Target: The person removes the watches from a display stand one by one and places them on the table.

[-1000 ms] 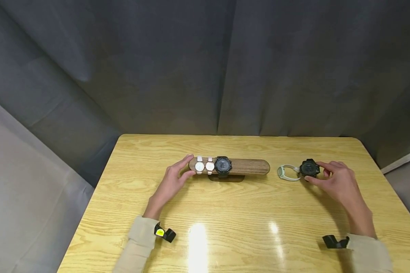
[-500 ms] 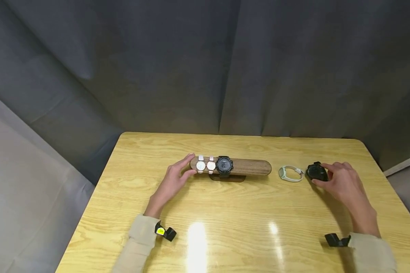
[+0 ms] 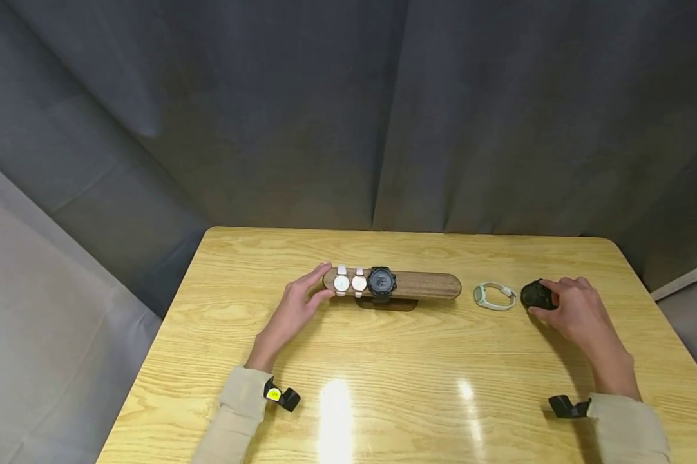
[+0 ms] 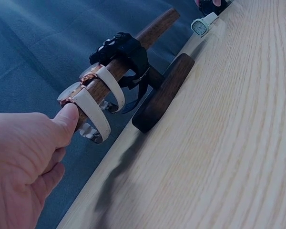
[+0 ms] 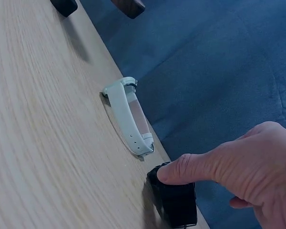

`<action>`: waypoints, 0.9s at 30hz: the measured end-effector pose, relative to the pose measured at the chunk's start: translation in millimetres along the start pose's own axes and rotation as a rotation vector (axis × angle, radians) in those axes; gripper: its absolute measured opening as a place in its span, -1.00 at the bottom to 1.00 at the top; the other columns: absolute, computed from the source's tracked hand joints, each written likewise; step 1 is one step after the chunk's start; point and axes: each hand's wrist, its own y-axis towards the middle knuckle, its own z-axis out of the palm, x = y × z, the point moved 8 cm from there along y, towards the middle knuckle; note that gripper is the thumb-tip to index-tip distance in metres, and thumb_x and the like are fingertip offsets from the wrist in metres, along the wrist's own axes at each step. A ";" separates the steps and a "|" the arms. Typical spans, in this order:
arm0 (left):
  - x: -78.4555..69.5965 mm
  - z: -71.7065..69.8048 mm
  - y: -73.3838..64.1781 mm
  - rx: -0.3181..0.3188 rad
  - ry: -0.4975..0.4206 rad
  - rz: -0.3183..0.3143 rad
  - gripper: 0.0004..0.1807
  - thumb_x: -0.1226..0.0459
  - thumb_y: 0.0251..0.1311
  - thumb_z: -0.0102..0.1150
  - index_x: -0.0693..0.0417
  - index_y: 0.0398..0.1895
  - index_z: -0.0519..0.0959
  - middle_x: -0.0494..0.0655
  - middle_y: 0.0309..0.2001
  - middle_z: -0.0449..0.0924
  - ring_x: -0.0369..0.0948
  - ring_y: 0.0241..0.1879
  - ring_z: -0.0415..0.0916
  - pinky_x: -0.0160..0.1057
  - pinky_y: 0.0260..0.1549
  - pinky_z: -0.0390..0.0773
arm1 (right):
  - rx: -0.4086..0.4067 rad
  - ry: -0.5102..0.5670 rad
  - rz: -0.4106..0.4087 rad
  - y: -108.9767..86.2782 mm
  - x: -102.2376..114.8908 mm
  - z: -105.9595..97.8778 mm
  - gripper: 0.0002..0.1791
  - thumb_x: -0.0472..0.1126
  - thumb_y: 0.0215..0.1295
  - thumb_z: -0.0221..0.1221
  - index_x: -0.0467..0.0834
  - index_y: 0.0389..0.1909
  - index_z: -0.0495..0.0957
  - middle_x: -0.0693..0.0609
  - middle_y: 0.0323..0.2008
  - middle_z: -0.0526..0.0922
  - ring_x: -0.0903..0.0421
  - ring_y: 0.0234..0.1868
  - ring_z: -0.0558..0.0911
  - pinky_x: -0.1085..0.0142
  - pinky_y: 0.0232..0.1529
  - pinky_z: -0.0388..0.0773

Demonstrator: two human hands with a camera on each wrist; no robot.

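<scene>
In the head view, the left grip (image 3: 293, 303) spans the near end of a wooden bar (image 3: 426, 284), thumb on the near side and fingers round the far side, parted by the bar's width. Just right of this grip, two white-strapped watches (image 3: 341, 282) sit side by side on the bar, then a large black watch (image 3: 381, 281); the dark base (image 3: 386, 305) is below, farther right. The right grip (image 3: 577, 309) is nearly closed, pinching a loose black watch (image 3: 535, 295) at its fingertips, low over the counter (image 3: 412, 361); contact with the surface is unclear. Just left of that watch, apart from it, a pale green watch (image 3: 480, 295) lies with its strap looped. A dark curtain (image 3: 290, 116) hangs beyond both grips.

In the left wrist view, the thumb presses at the bar's end, right against the first white-strapped watch; whether it bears on the watch too, I cannot tell. The fingers behind are mostly hidden. All three straps circle the bar, leading away from the grip.

In the right wrist view, the thumb lies on the loose black watch's upper edge; the opposing fingers are largely hidden. The pale green watch rests on its side beyond the thumb tip.
</scene>
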 end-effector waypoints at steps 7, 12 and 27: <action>0.9 -0.5 1.2 0.004 0.001 -0.005 -0.35 0.22 0.45 0.22 0.06 0.56 0.35 -0.01 0.56 0.26 -0.06 0.55 0.20 -0.08 0.50 0.27 | -0.104 0.095 -0.022 -1.7 10.2 -4.5 -0.36 -0.26 -0.05 0.62 -0.47 0.04 0.62 -0.01 -0.55 0.41 -0.10 -0.32 0.35 0.13 -0.30 0.23; 2.0 -1.7 1.0 0.001 0.005 -0.006 -0.36 0.23 0.45 0.21 0.11 0.56 0.35 -0.01 0.56 0.26 -0.06 0.55 0.20 -0.07 0.50 0.28 | -0.293 0.266 -0.133 -2.8 36.3 -13.2 -0.49 -0.39 -0.17 0.64 -0.35 -0.09 0.73 0.04 -0.55 0.47 0.11 -0.38 0.37 0.43 -0.25 0.31; 4.7 -2.2 1.0 -0.020 0.007 -0.013 -0.36 0.22 0.44 0.24 0.04 0.55 0.37 -0.01 0.54 0.30 -0.03 0.54 0.22 -0.05 0.49 0.29 | -0.164 0.630 -0.176 16.3 92.6 23.0 -0.38 -0.40 -0.02 0.60 -0.15 0.15 0.73 -0.14 0.02 0.79 0.50 0.11 0.60 0.72 0.13 0.40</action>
